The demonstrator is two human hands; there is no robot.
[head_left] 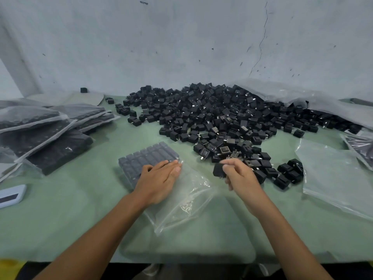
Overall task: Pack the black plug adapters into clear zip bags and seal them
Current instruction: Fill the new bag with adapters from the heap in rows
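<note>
A clear zip bag [187,201] lies on the green table in front of me, its far end filled with neat rows of black plug adapters [147,156]. My left hand [159,178] rests flat on the bag, fingers straight, beside the packed rows. My right hand [238,174] pinches one black plug adapter [219,170] just right of the bag's open part. A big heap of loose black adapters [212,118] covers the table behind my hands.
Filled zip bags [46,130] are stacked at the left. Empty clear bags [333,178] lie at the right, and a large plastic sheet [302,96] drapes over the heap's far right. A pale flat device [12,196] sits at the left edge. A wall stands behind.
</note>
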